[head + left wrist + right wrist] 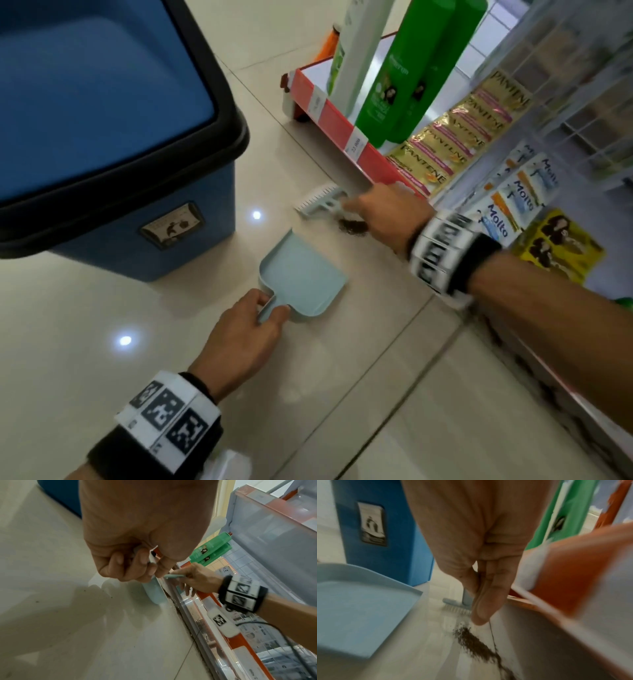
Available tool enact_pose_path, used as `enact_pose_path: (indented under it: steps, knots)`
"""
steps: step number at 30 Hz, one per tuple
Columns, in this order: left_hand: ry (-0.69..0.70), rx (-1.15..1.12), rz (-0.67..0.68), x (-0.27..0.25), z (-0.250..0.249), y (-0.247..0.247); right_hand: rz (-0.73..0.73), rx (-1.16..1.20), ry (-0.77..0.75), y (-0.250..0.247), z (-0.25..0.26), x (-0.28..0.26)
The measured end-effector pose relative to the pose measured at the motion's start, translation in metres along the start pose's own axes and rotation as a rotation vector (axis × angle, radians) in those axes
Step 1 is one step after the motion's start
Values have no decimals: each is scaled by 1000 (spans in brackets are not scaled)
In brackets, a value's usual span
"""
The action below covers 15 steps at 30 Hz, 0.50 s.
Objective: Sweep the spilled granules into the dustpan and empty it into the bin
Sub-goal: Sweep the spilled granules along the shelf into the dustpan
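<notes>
A pale blue dustpan (301,274) lies flat on the tiled floor, and my left hand (246,329) grips its handle (270,310). In the left wrist view the fingers (137,566) curl round that handle. Dark granules (352,226) form a small pile by the shelf base, seen also as a streak of granules (474,642) in the right wrist view. My right hand (387,212) holds a small pale blue brush (320,200) just beyond the pile, its bristles (457,609) near the floor. The blue bin (113,144) with a black rim stands at the left.
A red-edged shelf (329,113) with green shampoo bottles (400,75) runs along the right. Gold sachets (455,137) and other packets (513,198) hang from a wire rack above the pile. Glossy beige floor tiles (102,342) spread left and toward me.
</notes>
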<state>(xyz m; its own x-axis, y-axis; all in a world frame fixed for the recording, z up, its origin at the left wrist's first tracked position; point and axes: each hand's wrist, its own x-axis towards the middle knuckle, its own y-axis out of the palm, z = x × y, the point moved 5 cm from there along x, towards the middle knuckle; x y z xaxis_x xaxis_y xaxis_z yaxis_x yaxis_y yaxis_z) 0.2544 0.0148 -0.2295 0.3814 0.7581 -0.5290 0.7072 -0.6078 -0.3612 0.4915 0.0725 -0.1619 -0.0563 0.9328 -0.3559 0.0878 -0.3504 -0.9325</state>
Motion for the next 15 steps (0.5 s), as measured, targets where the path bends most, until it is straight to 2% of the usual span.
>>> enact_pose_path:
  steps: [4,7,11,15]
  knots:
    - [15,28,-15,-10,9,-5,90,-17,16,8,-25,-65]
    - [13,44,-23,-15,15,-7,11,103,30,-6,-30,-77]
    - [2,82,4,-16,16,0,-216,196,-44,-24,-9,-31]
    - [6,87,12,-14,11,8,-231,170,-87,-14,22,27]
